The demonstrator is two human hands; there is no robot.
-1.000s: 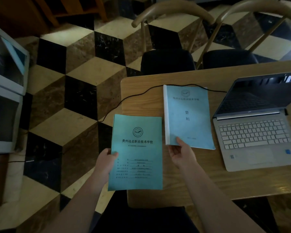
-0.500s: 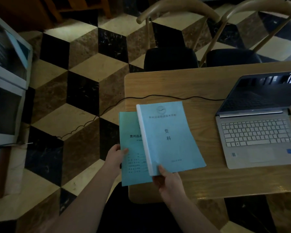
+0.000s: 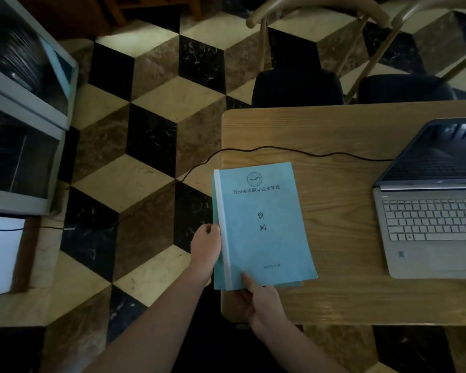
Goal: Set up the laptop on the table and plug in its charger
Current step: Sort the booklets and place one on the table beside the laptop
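Laptop stands open at the table's right side, cable running to it. Both hands grip two stacked booklets, left hand at the spine, right hand pinching the bottom, probably to clear space.

Bare tabletop btwn booklets & laptop

Two stacked teal booklets, two dark-seated chairs behind, cube-patterned tile floor, grey cabinet at left
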